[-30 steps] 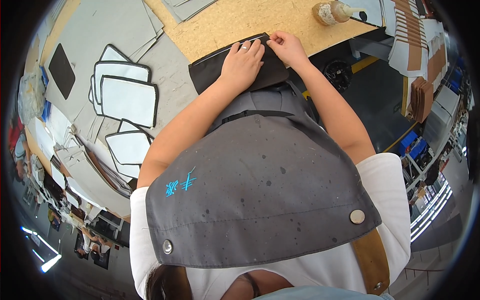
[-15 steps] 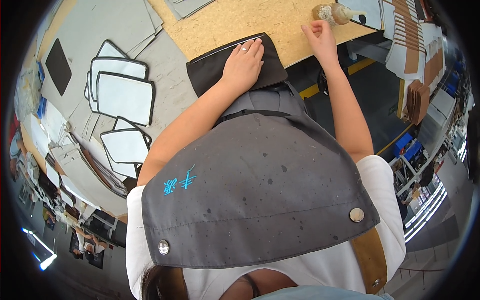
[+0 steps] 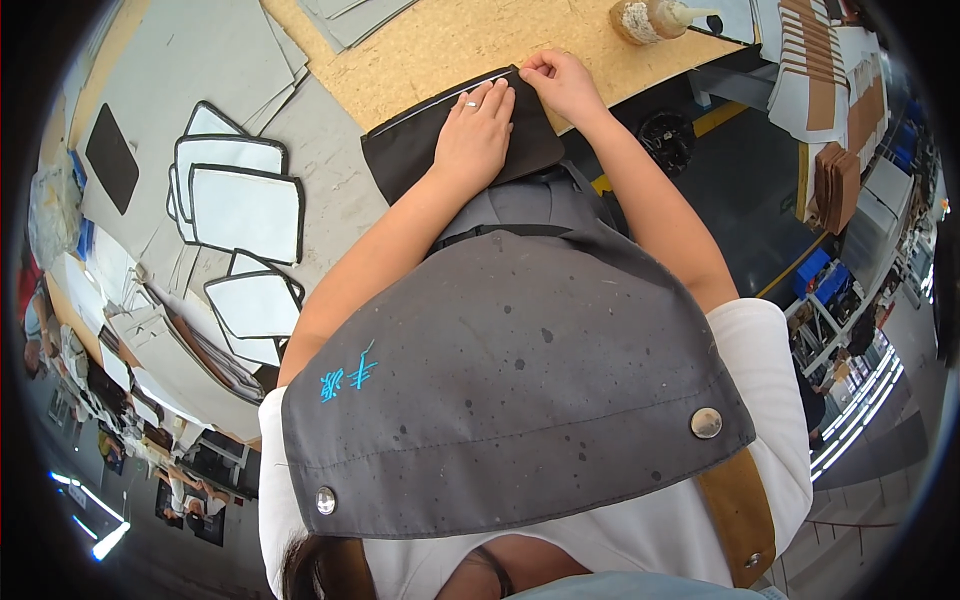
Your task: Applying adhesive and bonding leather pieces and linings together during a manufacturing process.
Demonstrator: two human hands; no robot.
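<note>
A black panel (image 3: 537,135), looking like leather or fabric, lies at the table's near edge with a thin pale strip along its far edge. My left hand (image 3: 475,133) rests flat on it, fingers stretched toward that edge, a ring on one finger. At the panel's far right corner, my right hand (image 3: 563,88) has thumb and fingers pinched together on the edge; the fingertips partly hide the corner. Beyond it on the board stands an amber squeeze bottle (image 3: 650,20) with a white nozzle and crusty white residue.
White panels with black borders (image 3: 247,212) overlap on the grey surface at left, near a small dark panel (image 3: 112,158). Grey sheets (image 3: 350,18) lie at the far side. Brown and white pieces (image 3: 806,65) are stacked at right, above a dark floor with yellow lines.
My right hand has come left and nearer from beside the bottle to the panel's corner, its fingers closing there. My left hand stays flat on the panel.
</note>
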